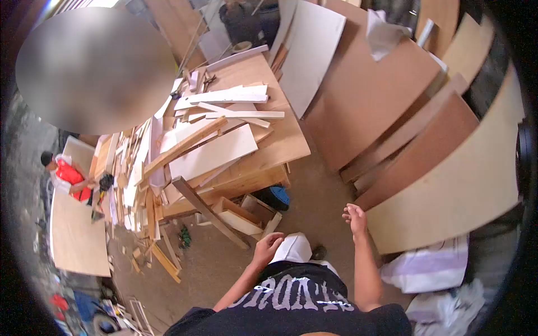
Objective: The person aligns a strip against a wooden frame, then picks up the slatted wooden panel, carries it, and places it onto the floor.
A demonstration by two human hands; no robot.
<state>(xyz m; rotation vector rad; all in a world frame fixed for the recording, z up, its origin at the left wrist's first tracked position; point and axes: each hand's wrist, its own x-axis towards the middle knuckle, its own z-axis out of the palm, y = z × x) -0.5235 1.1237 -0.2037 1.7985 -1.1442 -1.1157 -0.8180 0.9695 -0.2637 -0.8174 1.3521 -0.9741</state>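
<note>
My left hand [268, 248] hangs in front of my body beside my white-trousered leg [292, 248]. Its fingers are loosely bent and apart, with nothing seen in them. Raised on the other side, my right hand [355, 218] is also empty, its fingers loosely curled. It is nearest to the lower corner of a pale plywood sheet [443, 201], and I see a gap between them. Close to my left hand, a long wooden board [210, 213] leans from the workbench [286, 143] down to the floor.
Cut boards and offcuts [213, 145] pile across the workbench. Large brown panels [375, 84] lean at the right, near white plastic sacks [428, 266]. Under the bench are a wooden box [241, 215] and a blue item [274, 197]. A person in red and white [70, 176] works at far left.
</note>
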